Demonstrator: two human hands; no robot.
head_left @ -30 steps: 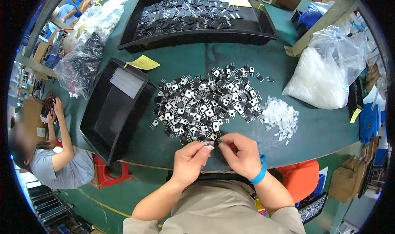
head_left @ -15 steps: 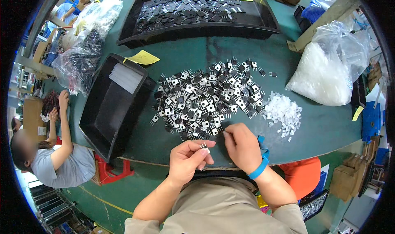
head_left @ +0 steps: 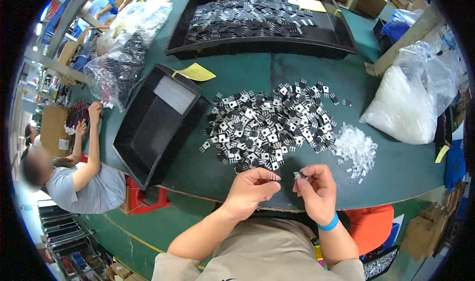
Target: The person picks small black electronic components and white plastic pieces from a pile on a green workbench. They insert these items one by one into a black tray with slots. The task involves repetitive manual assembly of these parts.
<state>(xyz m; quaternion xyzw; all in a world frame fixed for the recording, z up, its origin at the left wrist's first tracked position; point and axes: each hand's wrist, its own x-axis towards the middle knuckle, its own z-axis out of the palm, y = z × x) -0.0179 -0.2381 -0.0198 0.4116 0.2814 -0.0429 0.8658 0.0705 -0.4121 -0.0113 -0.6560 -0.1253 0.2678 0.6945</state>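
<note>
Pinching a small black part [head_left: 275,178] with metal legs, the left hand [head_left: 250,192] is at the lower middle of the frame, its grip closed to a thumb-and-finger pinch with the legs showing at the tips. Just to its right, the right hand [head_left: 317,191], with a blue wristband [head_left: 328,222], has its grip closed too, on a small pale-legged piece [head_left: 298,175]; the fingers cover most of it, so it is probably a part of the same kind. The two hands are near each other but apart, over the table's [head_left: 247,75] front edge.

Just above them, in the middle of the frame, spreads a loose pile of black-and-silver components [head_left: 267,127]. Small white pieces [head_left: 356,150] lie in a heap beside its right end. A large black tray [head_left: 262,49] of similar parts stands at the top of the frame, and a tilted black bin [head_left: 136,132] with white strips [head_left: 174,96] inside is left of the pile, a yellow paper [head_left: 197,72] at its upper corner. At the right is a clear bag [head_left: 401,105] with white contents. A co-worker [head_left: 89,189] in a grey shirt is at the far left.
</note>
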